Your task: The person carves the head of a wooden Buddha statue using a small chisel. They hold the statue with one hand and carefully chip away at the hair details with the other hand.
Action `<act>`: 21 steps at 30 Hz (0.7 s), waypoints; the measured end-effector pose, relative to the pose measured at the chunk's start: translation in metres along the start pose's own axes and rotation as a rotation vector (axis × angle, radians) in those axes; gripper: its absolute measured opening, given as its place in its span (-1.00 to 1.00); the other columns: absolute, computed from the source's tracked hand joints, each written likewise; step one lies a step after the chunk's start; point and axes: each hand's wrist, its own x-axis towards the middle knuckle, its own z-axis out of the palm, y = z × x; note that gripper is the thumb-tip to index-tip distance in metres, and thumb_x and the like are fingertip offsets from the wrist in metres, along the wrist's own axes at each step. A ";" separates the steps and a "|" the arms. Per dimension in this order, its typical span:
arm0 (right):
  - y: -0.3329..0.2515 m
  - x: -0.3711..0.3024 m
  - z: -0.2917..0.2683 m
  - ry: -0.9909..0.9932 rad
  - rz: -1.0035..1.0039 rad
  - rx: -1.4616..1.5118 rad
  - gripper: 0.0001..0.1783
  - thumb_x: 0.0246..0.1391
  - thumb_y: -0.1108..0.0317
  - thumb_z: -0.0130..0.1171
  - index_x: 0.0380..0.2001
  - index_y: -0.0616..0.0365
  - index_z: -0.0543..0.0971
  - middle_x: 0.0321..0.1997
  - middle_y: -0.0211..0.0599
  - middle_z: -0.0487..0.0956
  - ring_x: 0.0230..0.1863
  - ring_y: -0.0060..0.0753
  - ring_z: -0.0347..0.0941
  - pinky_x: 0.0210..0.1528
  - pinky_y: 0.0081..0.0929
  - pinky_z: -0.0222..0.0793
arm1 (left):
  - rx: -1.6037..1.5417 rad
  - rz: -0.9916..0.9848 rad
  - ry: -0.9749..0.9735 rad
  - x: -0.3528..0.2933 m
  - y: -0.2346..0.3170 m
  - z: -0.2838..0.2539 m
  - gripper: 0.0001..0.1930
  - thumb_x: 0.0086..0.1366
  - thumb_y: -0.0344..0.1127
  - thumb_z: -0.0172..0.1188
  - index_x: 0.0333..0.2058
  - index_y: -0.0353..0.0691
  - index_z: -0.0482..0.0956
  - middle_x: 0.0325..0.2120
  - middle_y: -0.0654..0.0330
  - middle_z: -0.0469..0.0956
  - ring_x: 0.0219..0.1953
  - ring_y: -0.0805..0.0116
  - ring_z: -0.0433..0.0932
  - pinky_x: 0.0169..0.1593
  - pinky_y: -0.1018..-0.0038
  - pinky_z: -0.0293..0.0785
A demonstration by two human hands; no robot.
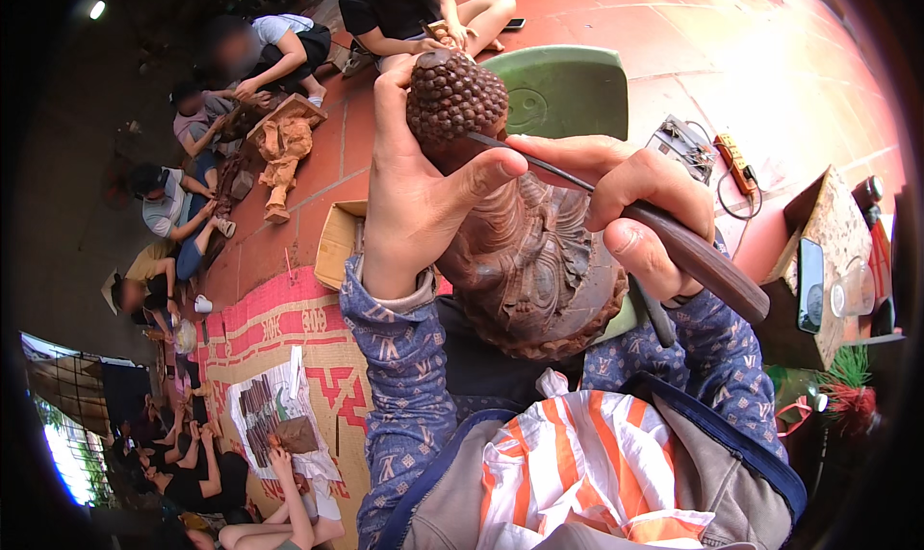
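1. Right in front of the seated person, between the forearms, is a dark carved figure (pixel 544 271), its knobbly head toward the top.
2. The left hand (pixel 416 196) is wrapped around the side of that head, thumb stretched toward the blade.
3. The right hand (pixel 659 199) has its fingers curled around a carving tool (pixel 703 266), index finger along the shaft, the tip by the head's side.
4. Just beyond I see a green plastic seat (pixel 577 88); to the right, an orange power strip (pixel 735 163) and a phone (pixel 810 282).
5. Over to the left lie a paler carving (pixel 283 160) and a patterned mat (pixel 332 358), with other people sitting around.
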 end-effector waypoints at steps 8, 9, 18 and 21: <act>0.015 0.000 0.003 -0.093 -0.117 0.075 -0.73 0.25 0.25 -0.02 -0.41 0.26 0.36 0.08 0.53 0.32 0.25 0.45 0.15 0.28 0.31 -0.06 | -0.071 -0.011 -0.030 0.000 -0.003 0.001 -0.18 0.00 -0.11 0.44 0.09 -0.26 0.10 -0.06 0.15 0.34 -0.05 0.42 0.40 0.03 0.47 0.40; 0.018 0.001 0.003 -0.096 -0.132 0.071 -0.73 0.25 0.25 -0.02 -0.41 0.26 0.36 0.08 0.52 0.32 0.25 0.45 0.15 0.28 0.31 -0.08 | -0.095 -0.017 -0.028 0.000 -0.002 0.002 -0.18 0.00 -0.11 0.44 0.10 -0.26 0.10 -0.06 0.14 0.35 -0.04 0.41 0.40 0.04 0.46 0.40; 0.030 0.002 0.000 -0.100 -0.197 0.172 -0.85 0.10 0.49 0.09 -0.48 0.31 0.38 0.12 0.35 0.35 0.26 0.28 0.22 0.29 0.06 0.07 | -0.142 -0.034 -0.016 -0.001 0.000 0.006 -0.17 0.02 -0.10 0.41 0.11 -0.28 0.07 -0.05 0.13 0.33 -0.02 0.37 0.41 0.07 0.42 0.42; 0.026 0.004 -0.001 -0.108 -0.180 0.143 -0.84 0.10 0.48 0.09 -0.49 0.31 0.37 0.11 0.33 0.37 0.25 0.23 0.25 0.29 0.03 0.08 | -0.061 -0.012 -0.013 -0.001 -0.002 0.003 -0.18 0.03 -0.08 0.40 0.11 -0.29 0.08 -0.05 0.14 0.32 -0.01 0.37 0.41 0.08 0.42 0.39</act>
